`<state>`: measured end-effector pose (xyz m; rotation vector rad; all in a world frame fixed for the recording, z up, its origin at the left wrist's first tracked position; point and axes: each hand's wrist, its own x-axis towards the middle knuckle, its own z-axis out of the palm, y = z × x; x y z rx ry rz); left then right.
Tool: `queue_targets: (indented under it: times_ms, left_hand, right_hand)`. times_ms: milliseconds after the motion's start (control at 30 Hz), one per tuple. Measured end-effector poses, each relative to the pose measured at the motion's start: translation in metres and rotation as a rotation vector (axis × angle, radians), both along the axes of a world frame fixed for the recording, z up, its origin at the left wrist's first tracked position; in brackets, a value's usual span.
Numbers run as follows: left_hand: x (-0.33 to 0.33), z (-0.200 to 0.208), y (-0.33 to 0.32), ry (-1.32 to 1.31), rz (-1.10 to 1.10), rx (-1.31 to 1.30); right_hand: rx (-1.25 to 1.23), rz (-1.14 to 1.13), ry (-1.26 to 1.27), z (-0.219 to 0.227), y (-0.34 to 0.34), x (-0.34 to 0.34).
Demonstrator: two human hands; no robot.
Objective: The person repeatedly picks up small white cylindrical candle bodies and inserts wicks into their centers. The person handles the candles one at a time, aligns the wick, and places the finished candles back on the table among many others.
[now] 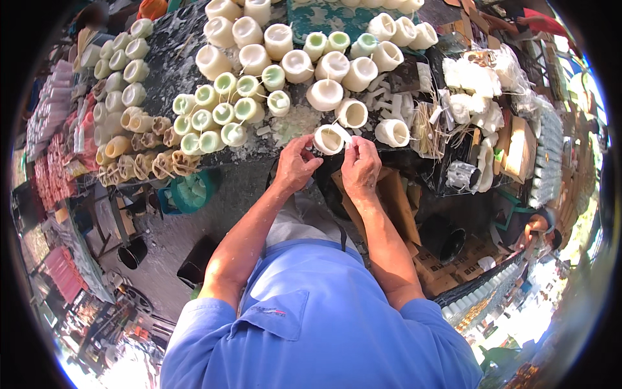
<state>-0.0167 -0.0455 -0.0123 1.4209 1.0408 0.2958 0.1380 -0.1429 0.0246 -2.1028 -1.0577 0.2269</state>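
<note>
One cream cup [329, 145], white strip [341, 133] pinched in right hand [361, 167], left hand [295, 166] beside, hold unclear, lettered blue pocket [277, 316]

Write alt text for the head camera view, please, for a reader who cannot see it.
A person's right hand pinches a white strip over a cream cup at the edge of a dark, residue-specked table, with the left hand close beside the cup. More cream cups and pale green cups stand clustered beyond.
</note>
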Motion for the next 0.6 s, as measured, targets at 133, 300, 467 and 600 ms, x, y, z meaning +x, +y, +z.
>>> queue_targets:
  times_ms: [133,300,467,600]
  left_hand:
    - [-0.001,-0.004,-0.001,0.012,0.000,0.175]
    - [0.030,0.007,0.026,-0.081,-0.049,0.458]
    - [0.048,0.017,0.047,-0.107,-0.242,0.546]
    - [0.030,0.018,0.021,-0.161,-0.180,0.739]
  right_hand:
    - [0.012,-0.073,-0.052,-0.001,-0.003,-0.003]
    - [-0.068,-0.045,0.018,-0.004,-0.007,-0.001]
    - [-0.127,0.005,0.030,0.003,-0.007,0.002]
    - [-0.125,0.113,-0.088,0.012,-0.005,0.008]
